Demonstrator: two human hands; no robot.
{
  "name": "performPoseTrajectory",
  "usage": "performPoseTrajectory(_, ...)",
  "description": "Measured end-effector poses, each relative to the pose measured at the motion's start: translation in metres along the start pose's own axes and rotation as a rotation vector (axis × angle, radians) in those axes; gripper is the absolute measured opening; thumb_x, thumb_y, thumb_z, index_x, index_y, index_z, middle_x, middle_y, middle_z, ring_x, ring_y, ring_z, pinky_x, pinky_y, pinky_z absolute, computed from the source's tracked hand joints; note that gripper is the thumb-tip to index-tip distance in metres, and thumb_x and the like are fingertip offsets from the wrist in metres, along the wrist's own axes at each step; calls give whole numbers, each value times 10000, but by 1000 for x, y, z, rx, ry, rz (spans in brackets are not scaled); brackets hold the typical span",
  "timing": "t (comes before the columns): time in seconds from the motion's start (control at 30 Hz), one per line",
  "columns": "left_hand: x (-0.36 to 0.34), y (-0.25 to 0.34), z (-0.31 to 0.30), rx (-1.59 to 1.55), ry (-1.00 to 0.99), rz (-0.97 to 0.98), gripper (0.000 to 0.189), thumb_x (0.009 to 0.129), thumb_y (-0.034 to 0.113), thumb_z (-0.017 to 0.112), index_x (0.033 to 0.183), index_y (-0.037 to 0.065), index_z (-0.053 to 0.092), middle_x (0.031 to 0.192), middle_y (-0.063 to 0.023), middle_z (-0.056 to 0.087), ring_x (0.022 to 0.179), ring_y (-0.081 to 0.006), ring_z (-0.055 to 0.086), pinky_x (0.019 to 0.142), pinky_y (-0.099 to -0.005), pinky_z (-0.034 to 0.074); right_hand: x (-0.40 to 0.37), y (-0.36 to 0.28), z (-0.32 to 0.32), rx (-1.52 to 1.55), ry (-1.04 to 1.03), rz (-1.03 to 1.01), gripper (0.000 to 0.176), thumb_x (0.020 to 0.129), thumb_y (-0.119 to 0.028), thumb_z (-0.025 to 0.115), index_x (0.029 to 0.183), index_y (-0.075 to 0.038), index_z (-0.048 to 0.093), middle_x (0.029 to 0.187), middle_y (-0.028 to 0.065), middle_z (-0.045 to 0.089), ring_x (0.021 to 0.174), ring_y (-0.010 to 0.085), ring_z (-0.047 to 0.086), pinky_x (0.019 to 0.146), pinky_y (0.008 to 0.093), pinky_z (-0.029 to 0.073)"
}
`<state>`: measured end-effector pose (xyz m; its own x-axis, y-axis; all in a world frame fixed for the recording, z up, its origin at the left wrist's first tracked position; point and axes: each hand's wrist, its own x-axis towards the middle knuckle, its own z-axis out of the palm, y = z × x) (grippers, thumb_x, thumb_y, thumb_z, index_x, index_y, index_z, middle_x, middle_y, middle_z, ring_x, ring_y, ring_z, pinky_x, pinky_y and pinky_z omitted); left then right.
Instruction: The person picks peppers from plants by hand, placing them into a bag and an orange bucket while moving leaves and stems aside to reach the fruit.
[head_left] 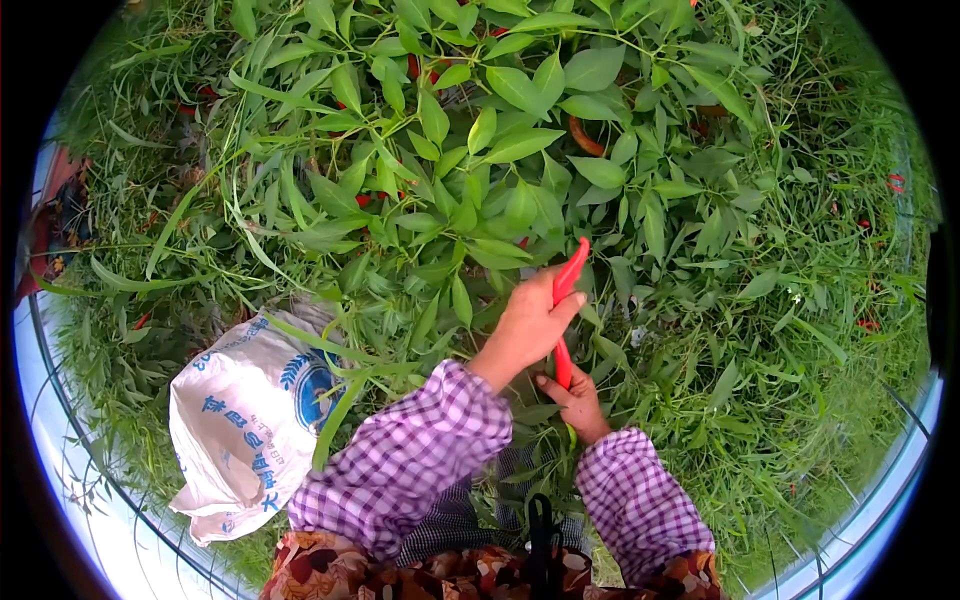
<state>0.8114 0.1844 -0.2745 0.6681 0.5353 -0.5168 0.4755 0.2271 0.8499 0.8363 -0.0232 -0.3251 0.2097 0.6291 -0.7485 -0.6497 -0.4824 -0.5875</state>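
My left hand [532, 325] is closed around a red chili pepper [570, 274], whose curved tip points up past the thumb. Just below it, my right hand [578, 402] pinches a red length of chili pepper [563, 364] between thumb and fingers. A bit of green stem [571, 434] shows under the right hand. Whether the two red parts belong to one long pepper or two is hidden by the left hand. Both hands are in front of a leafy pepper plant [500, 180], close to its lower leaves.
A white woven sack [240, 425] with blue print, its mouth open, stands left of my left sleeve. Red peppers [368, 198] show among the leaves, along with a brownish-orange one [586, 137]. Tall grass [820, 330] grows on the right, and long blades hang over the sack.
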Motion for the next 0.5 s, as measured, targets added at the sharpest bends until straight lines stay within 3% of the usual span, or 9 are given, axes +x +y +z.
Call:
performPoseTrajectory(0.07,50,-36,12,296,-47,-369,323,892,190,605,1085,-63,548,971,-210,651,844,-247,676,736,-349,542,-4,1,9,31,63,0,267,885,-15,632,1150,-31,612,1013,-3,666,905,70,577,821,244,461)
performPoseTrajectory(0.13,71,-56,18,657,14,-349,341,869,213,606,1080,-49,554,968,-236,652,875,-308,674,764,-401,536,-5,13,0,-3,74,15,244,888,-17,628,1132,-31,615,1007,-4,669,890,71,577,807,246,464)
performPoseTrajectory(0.23,87,-100,10,550,-32,-420,397,847,231,626,1125,-38,539,962,-249,654,926,-379,643,826,-460,508,-7,4,5,88,150,6,203,892,-32,631,1095,-33,632,976,-7,675,872,74,578,794,251,467)
performPoseTrajectory(0.33,85,-108,1,707,-123,-379,421,839,230,639,1165,-12,527,948,-225,662,895,-355,655,789,-442,512,-7,-3,7,153,187,-6,171,887,-53,648,1056,-33,646,935,-13,678,846,70,576,776,238,458)
performPoseTrajectory(0.47,58,-64,-13,589,-119,-328,380,822,245,675,1096,-5,588,915,-218,661,813,-368,654,713,-435,502,-15,-23,15,360,280,53,157,897,-153,659,1006,-40,652,957,83,701,855,168,644,773,332,502)
performPoseTrajectory(0.5,47,-71,-13,622,-8,-258,304,819,202,688,1036,-2,628,839,-181,662,750,-324,651,681,-400,502,-18,-36,17,389,284,39,182,912,-210,645,959,-34,644,949,100,686,884,207,644,768,355,504)
